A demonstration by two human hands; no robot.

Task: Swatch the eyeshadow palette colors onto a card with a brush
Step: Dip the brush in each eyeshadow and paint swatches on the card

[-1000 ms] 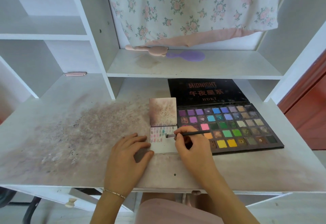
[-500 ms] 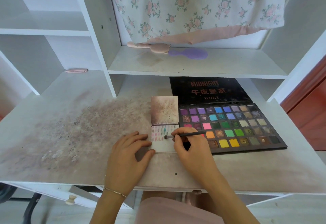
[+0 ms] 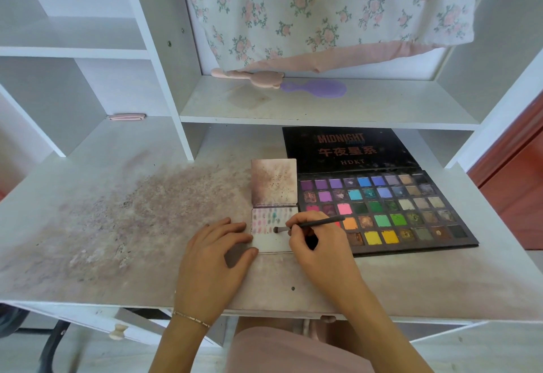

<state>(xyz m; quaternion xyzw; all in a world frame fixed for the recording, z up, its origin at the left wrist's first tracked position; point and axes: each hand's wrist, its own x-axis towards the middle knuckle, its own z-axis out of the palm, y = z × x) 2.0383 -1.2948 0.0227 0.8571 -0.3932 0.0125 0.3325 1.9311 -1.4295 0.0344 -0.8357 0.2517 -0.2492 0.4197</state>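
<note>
A small white card (image 3: 271,242) lies on the desk just left of the open eyeshadow palette (image 3: 411,211), with rows of pink and green swatches across its top half. My right hand (image 3: 318,250) pinches a thin dark brush (image 3: 308,225), and the brush tip touches the card near its middle. My left hand (image 3: 214,258) lies flat on the desk, fingertips and thumb against the card's left edge. The palette's black lid lies open behind the pans. Several pans are worn down.
A stained square card (image 3: 274,181) lies just behind the swatch card. The desk top (image 3: 117,211) is smeared with powder on the left. A pink brush (image 3: 249,76) and a purple one (image 3: 317,88) lie on the shelf above. A floral cloth hangs over the back.
The brush tip has slid a little left and down across the card. My left hand stays in place.
</note>
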